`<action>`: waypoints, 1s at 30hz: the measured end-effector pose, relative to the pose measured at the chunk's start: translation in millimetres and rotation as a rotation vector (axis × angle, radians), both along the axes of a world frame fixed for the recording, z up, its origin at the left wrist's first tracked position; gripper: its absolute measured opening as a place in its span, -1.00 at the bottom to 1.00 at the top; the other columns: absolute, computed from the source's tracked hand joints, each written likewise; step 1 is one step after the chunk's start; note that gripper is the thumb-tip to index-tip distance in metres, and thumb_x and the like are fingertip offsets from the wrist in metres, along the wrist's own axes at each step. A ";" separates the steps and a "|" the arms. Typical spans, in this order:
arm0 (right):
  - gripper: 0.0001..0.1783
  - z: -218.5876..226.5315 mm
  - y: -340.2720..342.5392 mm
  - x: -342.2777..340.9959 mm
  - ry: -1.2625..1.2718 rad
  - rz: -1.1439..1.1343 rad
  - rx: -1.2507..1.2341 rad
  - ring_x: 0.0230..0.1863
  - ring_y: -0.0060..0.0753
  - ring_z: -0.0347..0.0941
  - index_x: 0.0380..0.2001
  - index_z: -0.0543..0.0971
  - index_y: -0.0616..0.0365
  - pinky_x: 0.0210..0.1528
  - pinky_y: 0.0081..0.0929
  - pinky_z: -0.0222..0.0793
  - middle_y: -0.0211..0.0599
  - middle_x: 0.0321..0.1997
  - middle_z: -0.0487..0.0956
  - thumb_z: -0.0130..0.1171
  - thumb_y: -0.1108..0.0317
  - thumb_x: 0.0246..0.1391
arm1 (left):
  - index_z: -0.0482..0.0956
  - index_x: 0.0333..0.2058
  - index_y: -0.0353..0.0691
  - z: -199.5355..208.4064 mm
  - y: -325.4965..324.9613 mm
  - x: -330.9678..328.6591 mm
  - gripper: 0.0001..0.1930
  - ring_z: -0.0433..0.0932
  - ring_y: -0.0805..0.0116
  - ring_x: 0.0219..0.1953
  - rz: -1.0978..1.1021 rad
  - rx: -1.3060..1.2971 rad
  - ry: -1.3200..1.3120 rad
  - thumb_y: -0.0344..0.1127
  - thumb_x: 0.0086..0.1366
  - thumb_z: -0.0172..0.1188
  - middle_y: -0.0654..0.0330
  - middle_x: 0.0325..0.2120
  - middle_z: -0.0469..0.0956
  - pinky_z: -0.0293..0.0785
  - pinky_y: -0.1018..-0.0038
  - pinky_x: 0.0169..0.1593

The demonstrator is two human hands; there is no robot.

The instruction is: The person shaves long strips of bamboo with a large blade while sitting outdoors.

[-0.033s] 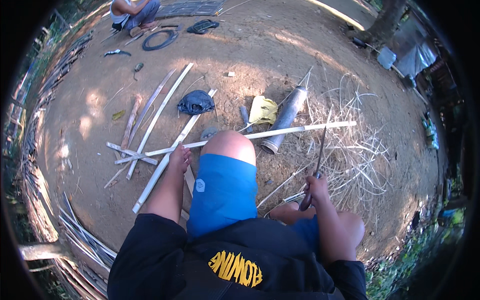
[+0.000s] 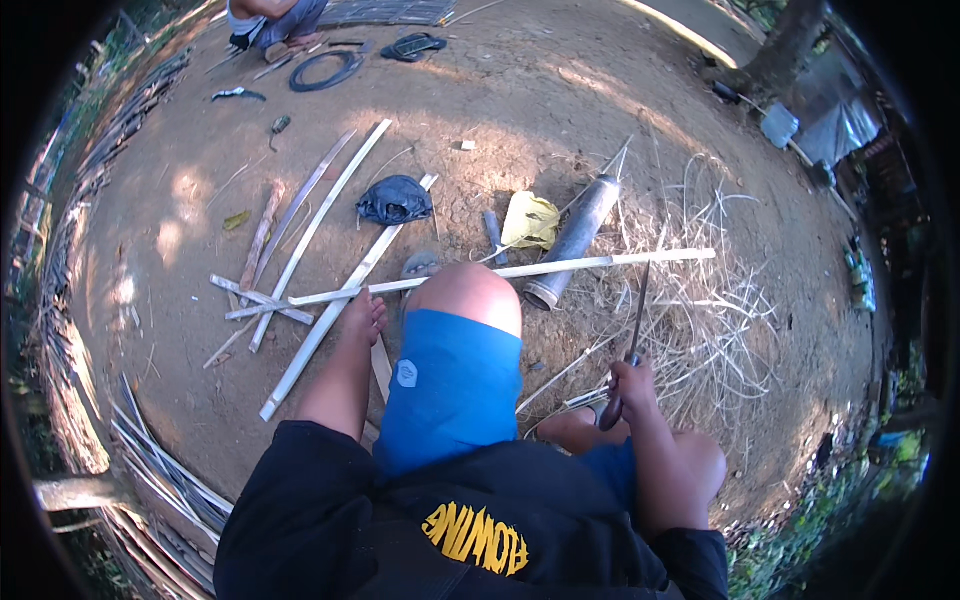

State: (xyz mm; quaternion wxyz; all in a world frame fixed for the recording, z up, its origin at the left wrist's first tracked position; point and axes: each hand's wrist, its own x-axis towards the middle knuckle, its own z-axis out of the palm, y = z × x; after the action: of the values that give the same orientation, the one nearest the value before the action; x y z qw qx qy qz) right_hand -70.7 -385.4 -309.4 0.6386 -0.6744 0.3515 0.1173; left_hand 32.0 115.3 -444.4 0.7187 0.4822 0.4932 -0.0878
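A long, pale wooden or bamboo strip [image 2: 560,267] lies across my raised knee, slanting slightly up to the right. My left hand [image 2: 366,318] is at its left part, thumb against the strip and fingers curled just below it. In my right hand [image 2: 630,385] is a knife [image 2: 640,310] with a long, narrow blade and a dark brown handle. The blade points away from me, and its tip meets the strip's underside near the right end. Whether the edge bites into the wood is too small to tell.
Thin shavings [image 2: 715,330] heap up at the right. Beyond the strip lie a dark tube [image 2: 580,240], a yellow bag [image 2: 530,220] and a black plastic bag [image 2: 394,200]. More strips [image 2: 322,235] lie at the left. A person [image 2: 270,22] crouches far off near a coiled hose [image 2: 325,70].
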 end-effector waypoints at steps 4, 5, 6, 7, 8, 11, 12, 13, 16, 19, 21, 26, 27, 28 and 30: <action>-0.80 -17.8 -0.9 -13.9 0.155 0.162 -0.133 -0.72 -0.50 0.32 -0.29 0.39 0.23 -0.70 -0.52 0.25 -0.36 -0.67 0.38 0.15 0.50 0.01 | 0.30 0.21 -0.14 -60.6 -26.9 22.0 -0.40 0.50 0.23 -0.11 0.013 -0.011 0.165 0.12 0.36 0.07 0.10 -0.03 0.51 0.48 0.20 -0.03; -0.73 -15.5 5.4 -13.9 0.202 0.185 -0.182 -0.70 -0.51 0.33 -0.20 0.38 0.26 -0.69 -0.53 0.26 -0.35 -0.64 0.39 0.15 0.49 0.01 | 0.31 0.20 -0.14 -69.1 -31.2 26.4 -0.41 0.50 0.23 -0.12 0.053 -0.032 0.169 0.13 0.36 0.07 0.10 -0.05 0.51 0.49 0.20 -0.04; -0.65 -10.1 14.8 -12.6 0.244 0.202 -0.233 -0.68 -0.52 0.34 -0.11 0.36 0.30 -0.67 -0.53 0.27 -0.35 -0.62 0.40 0.15 0.48 0.02 | 0.31 0.19 -0.14 -77.2 -34.5 31.2 -0.41 0.50 0.23 -0.13 0.087 -0.053 0.168 0.13 0.36 0.07 0.11 -0.08 0.51 0.50 0.20 -0.05; -0.62 -11.4 17.7 -8.8 0.277 0.265 -0.263 -0.67 -0.53 0.34 -0.07 0.35 0.30 -0.67 -0.54 0.28 -0.35 -0.60 0.40 0.15 0.48 0.03 | 0.33 0.18 -0.15 -84.3 -37.2 36.8 -0.42 0.50 0.23 -0.14 0.139 -0.068 0.172 0.13 0.36 0.06 0.12 -0.10 0.51 0.50 0.21 -0.06; -0.58 -12.7 19.8 -5.4 0.309 0.328 -0.293 -0.66 -0.53 0.34 -0.03 0.33 0.31 -0.66 -0.54 0.29 -0.35 -0.58 0.40 0.16 0.47 0.03 | 0.34 0.16 -0.16 -90.9 -39.1 40.7 -0.43 0.50 0.23 -0.15 0.190 -0.081 0.175 0.13 0.36 0.06 0.12 -0.12 0.51 0.51 0.21 -0.08; -0.53 -23.8 18.6 1.5 0.350 0.343 -0.314 -0.65 -0.54 0.34 0.03 0.34 0.31 -0.63 -0.55 0.31 -0.37 -0.54 0.42 0.19 0.46 0.04 | 0.40 0.11 -0.19 -101.4 -43.2 67.8 -0.46 0.49 0.22 -0.14 0.332 -0.049 0.257 0.13 0.37 0.04 0.11 -0.15 0.50 0.53 0.24 -0.11; -0.53 -32.6 7.0 -1.6 0.349 0.373 -0.311 -0.65 -0.54 0.34 0.03 0.35 0.31 -0.63 -0.54 0.31 -0.38 -0.55 0.41 0.19 0.45 0.05 | 0.41 0.11 -0.19 -95.8 -53.0 76.0 -0.46 0.49 0.22 -0.12 0.343 -0.035 0.296 0.12 0.37 0.04 0.10 -0.12 0.50 0.53 0.25 -0.11; -0.16 -41.2 -2.4 -3.2 0.383 0.415 -0.357 -0.58 -0.37 0.49 0.31 0.16 0.35 -0.56 -0.40 0.42 -0.11 -0.43 0.56 0.23 0.37 -0.05 | 0.40 0.13 -0.19 -92.5 -56.6 83.9 -0.45 0.48 0.22 -0.08 0.374 -0.035 0.295 0.11 0.37 0.05 0.10 -0.08 0.49 0.51 0.23 -0.08; -0.14 -37.0 10.6 13.3 0.374 0.451 -0.312 -0.56 -0.37 0.51 0.32 0.13 0.35 -0.53 -0.40 0.44 -0.06 -0.38 0.58 0.24 0.37 -0.05 | 0.36 0.18 -0.19 -108.9 -41.1 92.9 -0.42 0.45 0.22 0.03 0.461 -0.071 0.294 0.10 0.36 0.07 0.10 0.03 0.46 0.36 0.11 0.07; -0.29 -17.8 38.5 28.6 0.395 0.426 -0.403 -0.63 -0.46 0.40 0.23 0.21 0.35 -0.62 -0.47 0.33 -0.23 -0.53 0.47 0.14 0.52 -0.05 | 0.37 0.16 -0.17 -131.2 -30.0 92.2 -0.48 0.45 0.22 0.03 0.523 -0.143 0.179 0.06 0.38 0.04 0.13 0.04 0.44 0.20 0.02 0.17; -0.23 -19.6 39.4 33.7 0.377 0.454 -0.364 -0.63 -0.45 0.40 0.28 0.14 0.37 -0.62 -0.47 0.34 -0.20 -0.52 0.48 0.15 0.52 -0.04 | 0.37 0.13 -0.17 -132.0 -29.0 92.6 -0.50 0.47 0.23 0.01 0.617 -0.206 0.122 0.05 0.40 0.02 0.18 0.02 0.44 0.21 0.03 0.17; -0.19 -7.7 36.7 30.3 0.266 0.408 -0.289 -0.65 -0.43 0.39 0.30 0.08 0.41 -0.63 -0.46 0.33 -0.22 -0.53 0.48 0.18 0.54 0.00 | 0.26 0.18 -0.13 -57.7 -64.2 107.5 -0.52 0.51 0.26 -0.04 0.828 -0.344 -0.129 0.03 0.45 -0.06 0.21 -0.06 0.49 0.30 0.08 0.15; -0.19 -10.6 32.2 30.3 0.225 0.405 -0.276 -0.65 -0.43 0.39 0.30 0.08 0.42 -0.63 -0.46 0.32 -0.23 -0.54 0.47 0.19 0.54 0.00 | 0.21 0.19 -0.10 -29.3 -71.4 112.6 -0.52 0.53 0.24 -0.03 0.814 -0.330 -0.204 0.05 0.46 -0.08 0.19 -0.09 0.51 0.34 0.09 0.13; -0.18 -15.9 29.4 31.7 0.183 0.410 -0.261 -0.65 -0.43 0.39 0.30 0.07 0.42 -0.64 -0.46 0.32 -0.23 -0.54 0.46 0.19 0.54 0.01 | 0.21 0.19 -0.10 -6.7 -72.0 118.6 -0.53 0.53 0.23 -0.04 0.774 -0.304 -0.300 0.05 0.46 -0.08 0.17 -0.09 0.50 0.36 0.10 0.12; -0.16 -13.9 31.7 32.8 0.150 0.392 -0.281 -0.60 -0.41 0.44 0.31 0.11 0.34 -0.61 -0.45 0.36 -0.19 -0.48 0.50 0.23 0.45 -0.02 | 0.22 0.18 -0.09 38.7 -72.1 134.9 -0.55 0.54 0.21 -0.05 0.687 -0.250 -0.489 0.04 0.47 -0.08 0.14 -0.09 0.49 0.40 0.11 0.10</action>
State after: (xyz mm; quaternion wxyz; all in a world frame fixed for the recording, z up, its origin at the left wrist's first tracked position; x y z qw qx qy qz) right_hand -37.9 -353.7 -323.3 0.4755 -0.8014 0.2733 0.2388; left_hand 166.9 43.2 -405.7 0.8545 0.2061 0.4261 0.2140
